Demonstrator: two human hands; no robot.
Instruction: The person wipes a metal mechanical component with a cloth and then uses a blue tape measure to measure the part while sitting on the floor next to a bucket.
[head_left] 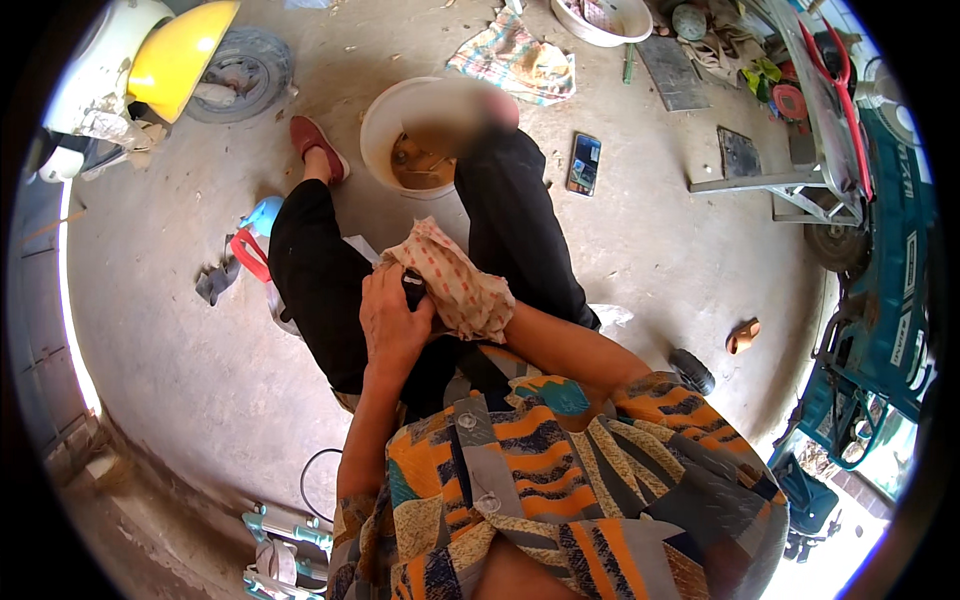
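My left hand (pixel 393 318) is closed round a small dark object (pixel 413 288), black with a light mark, in front of my lap. Its kind I cannot make out. A pale cloth with a red pattern (pixel 455 285) lies against that object and drapes over my right hand. The right forearm (pixel 575 350) comes in from the right, and its hand and fingers are hidden under the cloth. Beyond my knees stands a whitish bucket (pixel 378 125) with brown, murky contents; a blurred patch covers part of it.
A phone (pixel 584 164) lies right of the bucket, and a checked cloth (pixel 515 58) and white basin (pixel 612 28) lie farther off. A tyre (pixel 240 75) and yellow bowl-shaped piece (pixel 185 60) sit far left. At right are a metal frame (pixel 770 183) and teal vehicle (pixel 880 300).
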